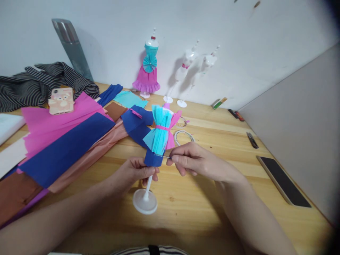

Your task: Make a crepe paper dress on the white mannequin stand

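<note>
A small white doll mannequin on a stand (145, 202) is tilted above the wooden table, dressed in crepe paper. Turquoise pleated paper (160, 124) with a pink band lies over dark blue paper (154, 160) at its lower body. My left hand (140, 170) is closed around the mannequin at the lower edge of the blue paper, by the top of the stand's pole. Between the thumb and fingers of my right hand (190, 159) is a thin metal rod-like tool (166, 157), its far end touching the paper where turquoise meets blue. The exact kind of tool cannot be made out.
Crepe paper sheets (69, 148) and a phone in a bear case (61, 101) lie left. A dressed mannequin (151, 67) and two bare ones stand at the wall. Tape rings (183, 137), a utility knife (252, 140) and a dark-screened phone (283, 180) are to the right.
</note>
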Tool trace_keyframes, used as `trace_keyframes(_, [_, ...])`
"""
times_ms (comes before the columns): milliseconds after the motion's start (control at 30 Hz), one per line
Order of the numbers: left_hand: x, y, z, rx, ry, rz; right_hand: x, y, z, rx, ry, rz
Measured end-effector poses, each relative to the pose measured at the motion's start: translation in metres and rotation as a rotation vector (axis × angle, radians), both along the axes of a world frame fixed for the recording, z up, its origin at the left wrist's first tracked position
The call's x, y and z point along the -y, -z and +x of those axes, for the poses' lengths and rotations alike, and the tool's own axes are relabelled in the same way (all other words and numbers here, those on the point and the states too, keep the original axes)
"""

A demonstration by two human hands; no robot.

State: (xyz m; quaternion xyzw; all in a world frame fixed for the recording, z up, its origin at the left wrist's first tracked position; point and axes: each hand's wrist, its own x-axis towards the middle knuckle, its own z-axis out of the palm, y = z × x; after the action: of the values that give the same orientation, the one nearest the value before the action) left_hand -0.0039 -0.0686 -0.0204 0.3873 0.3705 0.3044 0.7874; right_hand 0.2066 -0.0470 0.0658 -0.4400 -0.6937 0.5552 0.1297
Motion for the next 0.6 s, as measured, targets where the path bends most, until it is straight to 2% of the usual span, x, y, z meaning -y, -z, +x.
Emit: trace_keyframes(600, [-0.001,-0.0015,0.001,0.036,-0.025,-0.062,0.0034,0.0095,-0.0051,-0.076,0.05,0.021])
